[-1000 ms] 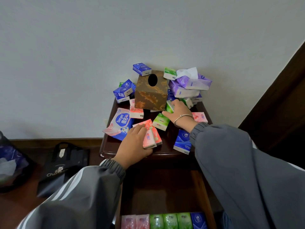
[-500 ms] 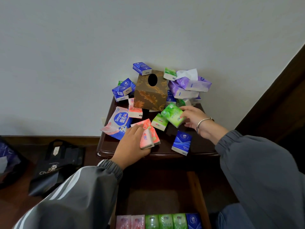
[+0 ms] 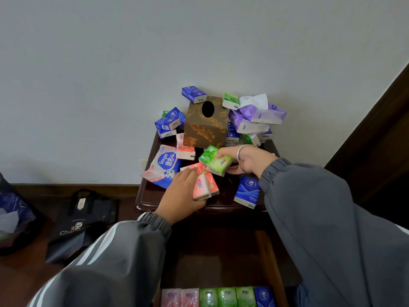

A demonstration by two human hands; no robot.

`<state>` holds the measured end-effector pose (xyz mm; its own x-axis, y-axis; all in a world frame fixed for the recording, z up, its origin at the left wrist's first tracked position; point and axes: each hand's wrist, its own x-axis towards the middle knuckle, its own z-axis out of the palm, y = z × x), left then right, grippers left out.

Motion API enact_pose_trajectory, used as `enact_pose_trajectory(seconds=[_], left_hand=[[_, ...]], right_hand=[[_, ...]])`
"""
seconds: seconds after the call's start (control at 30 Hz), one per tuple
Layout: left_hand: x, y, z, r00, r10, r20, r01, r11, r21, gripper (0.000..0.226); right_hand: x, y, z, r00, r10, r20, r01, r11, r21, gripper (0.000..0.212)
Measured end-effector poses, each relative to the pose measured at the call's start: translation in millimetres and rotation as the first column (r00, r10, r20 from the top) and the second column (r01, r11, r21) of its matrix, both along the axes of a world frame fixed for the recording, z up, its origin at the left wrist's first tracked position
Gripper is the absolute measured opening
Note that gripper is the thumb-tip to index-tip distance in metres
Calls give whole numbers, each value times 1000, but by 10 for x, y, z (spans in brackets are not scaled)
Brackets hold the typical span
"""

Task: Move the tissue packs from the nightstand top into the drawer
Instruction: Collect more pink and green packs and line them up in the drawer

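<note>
Left grip (image 3: 181, 193): fingers curled over two pink packs (image 3: 204, 185), thumb at their near end, so it holds both. The packs lie side by side near the front edge of the nightstand (image 3: 147, 193), short of the lip.

Right grip (image 3: 249, 160): pinches a green pack (image 3: 214, 160), thumb on top, fingers below. The pack is tilted, and its lower corner overlaps the far end of the pink packs. Can't tell if they touch.

Edges:
- The Deeyeo wipes pack (image 3: 163, 165) hangs past the left edge.
- The front blue pack (image 3: 246, 191) sits at the front edge, just beside the right sleeve (image 3: 309, 218).

The back of the top is crowded:
- The brown-gold tissue box (image 3: 205, 127) is in the middle.
- The top blue pack (image 3: 193, 94) is on its back-left corner.
- A small green pack (image 3: 230, 100) is at its back-right corner.
- Purple soft packs (image 3: 261, 116) are stacked to its right, with white tissue sticking out.
- The blue pile (image 3: 170, 121) is on its left.
- A lone pink pack (image 3: 186, 151) is just front-left of the box.

The drawer (image 3: 271, 262) is pulled out below the front edge. A row of packs (image 3: 225, 296) stands along its near end: two pink, three green, one blue. Bare wood floor shows between that row and the nightstand front. The left sleeve (image 3: 110, 262) and the right sleeve both reach in over the drawer's sides.

A black bag (image 3: 81, 222) is on the floor to the left, well apart from the nightstand.
</note>
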<state>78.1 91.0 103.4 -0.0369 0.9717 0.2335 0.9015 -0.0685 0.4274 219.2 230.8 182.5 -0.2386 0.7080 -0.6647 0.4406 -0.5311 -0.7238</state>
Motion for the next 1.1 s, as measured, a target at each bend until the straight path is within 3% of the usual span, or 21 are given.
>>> enact_pose_trajectory(seconds=[0.1, 0.27, 0.37, 0.5, 0.6, 0.7, 0.77, 0.83, 0.93, 1.03, 1.1], left_hand=[[4, -1, -9, 1000, -2, 4, 2, 1000, -5, 74], [12, -4, -27, 999, 4, 52, -5, 1000, 20, 70], [13, -40, -31, 995, 14, 103, -20, 998, 61, 68], [27, -108, -28, 993, 52, 108, -72, 978, 194, 66], [82, -166, 36, 960, 64, 274, -122, 972, 201, 61], [176, -230, 200, 781, 140, 608, -237, 968, 81, 47], [226, -263, 334, 574, 211, 791, -283, 958, -50, 44], [284, -293, 440, 328, 242, 913, -208, 962, -180, 42], [429, -344, 531, 12, 306, 952, 31, 951, -306, 36], [569, -382, 557, -147, 356, 923, 129, 932, -339, 40], [624, -397, 562, -206, 362, 909, 172, 928, -331, 40]], right_hand=[[-51, -6, -9, 998, -8, 69, 9, 1000, -15, 17], [-90, -50, -5, 998, -39, 46, 36, 998, 49, 35], [16, -80, -27, 997, -72, -31, 75, 992, 100, 17], [341, -108, -47, 948, -130, -291, 182, 971, 157, 13], [590, -169, -22, 835, -115, -538, 206, 972, 114, 19], [780, -264, 36, 788, -31, -615, 131, 984, 119, 25], [859, -344, 93, 772, 7, -636, 91, 988, 121, 27], [895, -452, 137, 750, 23, -661, 69, 991, 113, 22], [885, -650, 131, 731, 37, -681, 35, 995, 91, 6], [839, -840, 93, 743, 28, -669, 22, 998, 66, 3], [814, -938, 81, 759, 22, -651, 29, 997, 68, 4]])
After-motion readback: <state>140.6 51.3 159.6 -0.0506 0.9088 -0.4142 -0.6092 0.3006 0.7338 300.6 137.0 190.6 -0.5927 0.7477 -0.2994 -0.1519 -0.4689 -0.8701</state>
